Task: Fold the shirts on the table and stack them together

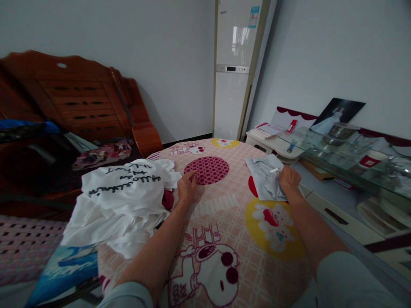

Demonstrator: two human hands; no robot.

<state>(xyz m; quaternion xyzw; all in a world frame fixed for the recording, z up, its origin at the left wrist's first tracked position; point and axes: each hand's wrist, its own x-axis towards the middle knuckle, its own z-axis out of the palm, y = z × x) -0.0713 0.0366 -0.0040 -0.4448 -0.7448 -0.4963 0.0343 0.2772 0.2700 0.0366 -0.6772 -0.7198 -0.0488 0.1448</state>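
Observation:
My right hand (290, 177) is closed at the right edge of a grey folded garment (266, 179), which lies flat on the table and shows a small white tag. Its fingertips are hidden behind the hand. My left hand (187, 187) hovers low over the table with its fingers curled in, and no cloth shows in them. Just left of it is a heap of white clothing (128, 201); the top piece, a white shirt, has black script lettering. A bit of dark red cloth (167, 199) peeks out of the heap beside my left forearm.
A patterned pink tablecloth (221, 214) covers the rounded table. To the left stands a wooden bench (80, 98) with cloth items on it. On the right, a glass shelf (340, 158) holds a paper cup (369, 161) and bowls, above a white cabinet. A tall air conditioner (233, 102) stands behind.

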